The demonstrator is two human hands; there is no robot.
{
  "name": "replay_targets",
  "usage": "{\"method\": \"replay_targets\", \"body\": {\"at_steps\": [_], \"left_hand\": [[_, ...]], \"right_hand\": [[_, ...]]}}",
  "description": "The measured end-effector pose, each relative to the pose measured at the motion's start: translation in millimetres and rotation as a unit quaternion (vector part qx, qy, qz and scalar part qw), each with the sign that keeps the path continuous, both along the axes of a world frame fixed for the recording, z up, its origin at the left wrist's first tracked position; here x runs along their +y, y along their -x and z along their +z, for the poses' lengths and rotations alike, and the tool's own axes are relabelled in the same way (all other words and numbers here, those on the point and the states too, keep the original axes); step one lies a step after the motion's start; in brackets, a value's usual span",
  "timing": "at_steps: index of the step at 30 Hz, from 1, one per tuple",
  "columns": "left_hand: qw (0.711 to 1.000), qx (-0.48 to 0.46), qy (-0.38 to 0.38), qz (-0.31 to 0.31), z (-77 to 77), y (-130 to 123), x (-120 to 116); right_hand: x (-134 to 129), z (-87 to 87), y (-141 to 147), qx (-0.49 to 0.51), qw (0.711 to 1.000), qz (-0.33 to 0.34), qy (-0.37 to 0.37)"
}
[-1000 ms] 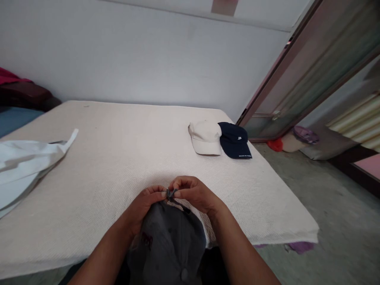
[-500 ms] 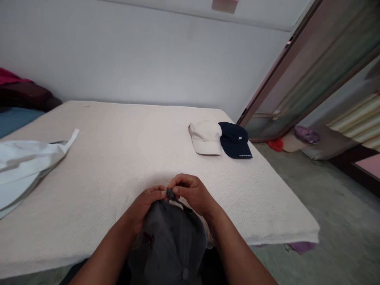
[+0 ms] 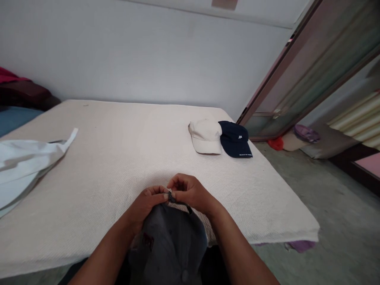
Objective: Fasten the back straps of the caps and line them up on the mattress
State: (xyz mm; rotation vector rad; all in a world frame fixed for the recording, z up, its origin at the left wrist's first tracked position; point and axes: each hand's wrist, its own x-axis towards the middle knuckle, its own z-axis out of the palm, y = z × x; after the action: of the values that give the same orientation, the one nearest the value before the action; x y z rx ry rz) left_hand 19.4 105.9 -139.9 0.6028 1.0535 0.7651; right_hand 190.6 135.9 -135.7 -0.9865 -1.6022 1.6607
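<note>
A dark grey cap (image 3: 175, 241) with a small dark red mark on its side hangs at the near edge of the bed, its back strap towards the far side. My left hand (image 3: 150, 204) pinches one end of the cap's back strap (image 3: 171, 197) between thumb and fingers. Close beside it, my right hand (image 3: 191, 194) grips the same strap with thumb and forefinger. The fingertips of both hands almost meet there, and they partly cover the fastening. Below, the cap's brim is out of sight.
On the white-covered bed (image 3: 133, 134) a cream cap (image 3: 206, 136) and a navy cap (image 3: 236, 138) lie side by side at the far right. A white cap (image 3: 26, 162) is at the left edge. Behind stands a pale wall (image 3: 148, 55); a door (image 3: 297, 67) is at right.
Both hands stay at the strap, with small finger movements. The bunched strap between the fingertips now looks straighter and flatter. The other caps have not moved.
</note>
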Motion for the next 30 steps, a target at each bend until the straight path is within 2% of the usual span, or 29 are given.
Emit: {"method": "replay_targets", "body": {"at_steps": [11, 19, 30], "left_hand": [[0.999, 0.024, -0.019, -0.036, -1.8, -0.6, -0.8], [0.998, 0.035, -0.02, -0.046, -5.0, -1.8, -1.9], [0.999, 0.026, -0.005, -0.033, -4.2, -2.9, -1.0]], "right_hand": [[-4.2, 5.9, 0.1, -0.057, 0.997, -0.004, -0.044], [-5.0, 0.1, -2.2, -0.11, 0.991, -0.008, -0.074], [-5.3, -3.3, -1.2, -0.037, 0.999, -0.002, -0.01]]}}
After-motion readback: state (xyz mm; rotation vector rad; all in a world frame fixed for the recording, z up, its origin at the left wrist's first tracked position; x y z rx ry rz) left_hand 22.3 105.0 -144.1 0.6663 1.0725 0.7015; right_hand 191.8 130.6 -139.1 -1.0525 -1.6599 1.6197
